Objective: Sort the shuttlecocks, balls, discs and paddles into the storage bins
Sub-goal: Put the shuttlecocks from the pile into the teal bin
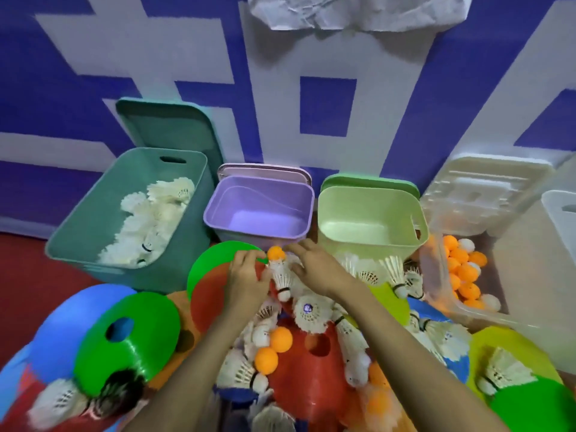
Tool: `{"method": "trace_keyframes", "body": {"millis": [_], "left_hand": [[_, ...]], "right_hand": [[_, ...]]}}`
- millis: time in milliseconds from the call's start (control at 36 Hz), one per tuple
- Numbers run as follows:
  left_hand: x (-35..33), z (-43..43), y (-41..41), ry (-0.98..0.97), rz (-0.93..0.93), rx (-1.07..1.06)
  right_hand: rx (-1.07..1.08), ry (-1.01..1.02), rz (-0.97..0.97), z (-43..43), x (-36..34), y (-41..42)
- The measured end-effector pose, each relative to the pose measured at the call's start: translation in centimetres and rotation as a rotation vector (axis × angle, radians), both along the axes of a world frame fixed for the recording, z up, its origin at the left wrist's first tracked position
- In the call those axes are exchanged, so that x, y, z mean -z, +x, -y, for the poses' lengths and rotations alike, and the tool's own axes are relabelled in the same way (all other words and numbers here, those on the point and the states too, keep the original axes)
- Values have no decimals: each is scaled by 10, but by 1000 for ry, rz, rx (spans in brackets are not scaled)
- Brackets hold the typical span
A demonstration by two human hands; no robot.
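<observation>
A pile of white shuttlecocks, orange balls and coloured discs lies on the floor in front of four bins. My left hand (246,277) and my right hand (314,269) reach into the far edge of the pile, one on each side of an upright white shuttlecock (282,277) with an orange ball (276,253) just behind it. Whether either hand grips the shuttlecock cannot be told. The teal bin (78,244) holds several shuttlecocks. The purple bin (258,210) and the light green bin (371,219) look bare inside. The clear bin (436,275) holds orange and white balls.
Green (131,335), red (212,294), blue (78,307) and yellow-green discs lie scattered, with a red cone disc (314,369) in the middle. Lids lean behind the bins against a blue and white wall banner. A white container edge (561,219) shows at the far right.
</observation>
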State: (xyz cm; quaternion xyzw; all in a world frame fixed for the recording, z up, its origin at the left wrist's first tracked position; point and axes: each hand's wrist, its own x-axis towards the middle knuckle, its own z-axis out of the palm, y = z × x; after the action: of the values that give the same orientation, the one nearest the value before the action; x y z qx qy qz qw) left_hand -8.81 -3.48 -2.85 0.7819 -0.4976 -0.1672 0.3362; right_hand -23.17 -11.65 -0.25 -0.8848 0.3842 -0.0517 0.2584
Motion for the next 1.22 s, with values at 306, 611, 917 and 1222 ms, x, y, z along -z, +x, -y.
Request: {"method": "trace_keyframes", "body": {"millis": [306,611,917,1222], "left_hand": [[22,7,45,336,-60,40],[28,-18,65,223,-17,28],[21,-70,68,440,-102,122],[26,-72,35,496,-22,128]], "right_hand": [[4,51,-386,12,14,82],[-42,-55,-585,4,30,99],[-33,-88,-662,2,34,98],[22,-72,-468,2,38,101]]}}
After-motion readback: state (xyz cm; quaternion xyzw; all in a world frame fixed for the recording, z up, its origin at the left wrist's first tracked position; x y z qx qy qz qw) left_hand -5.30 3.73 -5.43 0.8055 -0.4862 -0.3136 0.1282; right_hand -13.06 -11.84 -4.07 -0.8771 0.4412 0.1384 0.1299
